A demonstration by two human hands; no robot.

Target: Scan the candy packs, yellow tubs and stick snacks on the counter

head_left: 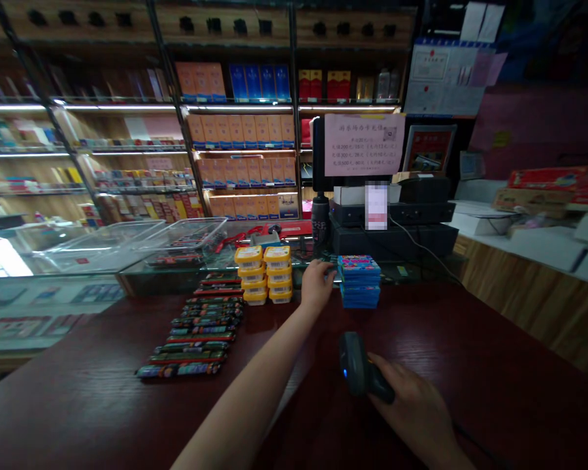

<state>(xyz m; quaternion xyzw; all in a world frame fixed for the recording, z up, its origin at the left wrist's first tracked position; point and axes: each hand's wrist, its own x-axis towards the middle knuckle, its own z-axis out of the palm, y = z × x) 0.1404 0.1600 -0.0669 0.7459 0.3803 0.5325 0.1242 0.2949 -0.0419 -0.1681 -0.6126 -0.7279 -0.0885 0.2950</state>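
Blue packets (360, 287) and yellow tubs (278, 275) stand stacked; how many are scanned cannot be told: the right hand (414, 401) wraps a barcode scanner (355, 365), the left hand (317, 284) (fingers curled, grip unclear) is just beside the packets

One dark grey pistol-shaped scanner (353, 365); two stacks of yellow plastic tubs (253, 286), four visible in each; one stack of flat blue boxes (360, 284) and one row of slim dark packets (198, 336), neither clearly countable
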